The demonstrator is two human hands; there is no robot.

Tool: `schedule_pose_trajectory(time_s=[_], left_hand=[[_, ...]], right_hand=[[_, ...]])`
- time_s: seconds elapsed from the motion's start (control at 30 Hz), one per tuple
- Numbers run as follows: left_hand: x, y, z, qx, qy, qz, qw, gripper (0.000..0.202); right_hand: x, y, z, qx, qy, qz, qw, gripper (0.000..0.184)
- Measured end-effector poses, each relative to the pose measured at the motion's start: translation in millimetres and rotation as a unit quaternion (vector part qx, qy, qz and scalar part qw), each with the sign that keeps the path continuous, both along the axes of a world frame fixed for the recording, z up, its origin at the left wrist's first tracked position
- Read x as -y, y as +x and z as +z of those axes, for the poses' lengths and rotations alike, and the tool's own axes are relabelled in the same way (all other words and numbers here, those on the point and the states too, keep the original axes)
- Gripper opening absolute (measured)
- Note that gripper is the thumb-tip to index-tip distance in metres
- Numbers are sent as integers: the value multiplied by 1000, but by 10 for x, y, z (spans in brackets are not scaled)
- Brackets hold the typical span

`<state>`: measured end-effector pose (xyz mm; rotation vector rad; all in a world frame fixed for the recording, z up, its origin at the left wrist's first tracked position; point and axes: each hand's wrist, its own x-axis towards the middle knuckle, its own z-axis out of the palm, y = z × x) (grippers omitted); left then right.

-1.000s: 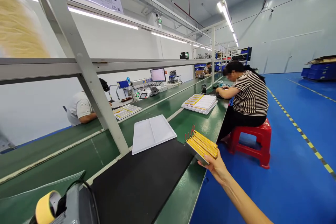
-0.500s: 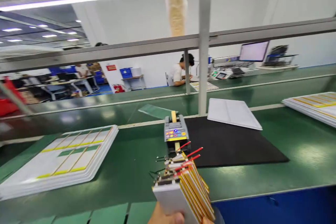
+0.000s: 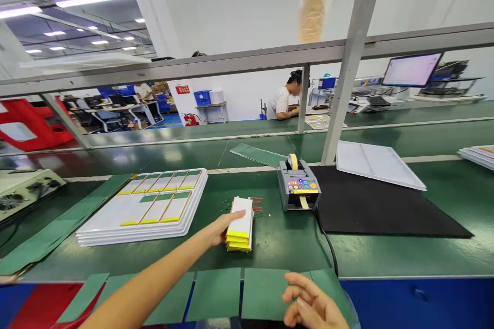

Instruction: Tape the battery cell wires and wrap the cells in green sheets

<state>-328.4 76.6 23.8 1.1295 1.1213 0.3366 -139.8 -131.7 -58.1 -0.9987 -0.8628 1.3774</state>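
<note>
My left hand [image 3: 226,225] grips a stack of flat white pouch battery cells [image 3: 242,222] from its left side, thumb on top. The stack is on or just over the green bench. Yellow tape covers its near end, and thin red and black wires stick out on both sides of the far end. My right hand [image 3: 314,302] is held low at the front edge, holding nothing, its fingers bent and apart. Beyond the stack, to the right, stands a grey tape dispenser [image 3: 299,187] with a short strip of tape hanging from its front.
To the left lie stacked white trays [image 3: 100,223] with yellow-edged cells. A black mat [image 3: 386,211] and a white tray [image 3: 380,164] lie at right. Green sheets [image 3: 218,293] line the front edge. A metal post [image 3: 351,61] rises behind. A co-worker [image 3: 287,100] sits across.
The stack of cells has gone from close in front of me, in both hands, to the bench in my left hand. My right hand has let go. The view has shifted left.
</note>
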Motion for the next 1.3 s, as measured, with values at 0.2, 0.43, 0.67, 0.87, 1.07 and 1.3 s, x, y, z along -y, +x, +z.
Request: schedule_pose_trajectory(time_s=[0.2, 0.43, 0.67, 0.87, 1.07, 1.3], left_hand=[[-377, -166, 179, -187, 71, -159, 967, 70], [-218, -73, 268, -414, 344, -119, 834, 86], [25, 138, 146, -444, 436, -65, 780, 91], [-10, -225, 278, -390, 398, -16, 830, 86], [683, -608, 223, 52, 172, 45, 983, 63], [1419, -541, -100, 137, 83, 57, 985, 65]], right_hand=[[-714, 741, 438, 394, -29, -301, 868, 45], [-1278, 710, 557, 514, 9, -334, 790, 31], [-870, 14, 528, 533, 193, -246, 786, 32], [-1057, 631, 267, 448, 69, -432, 780, 43], [-1397, 692, 397, 463, 58, -439, 768, 61], [-606, -43, 1022, 451, 248, -175, 839, 46]])
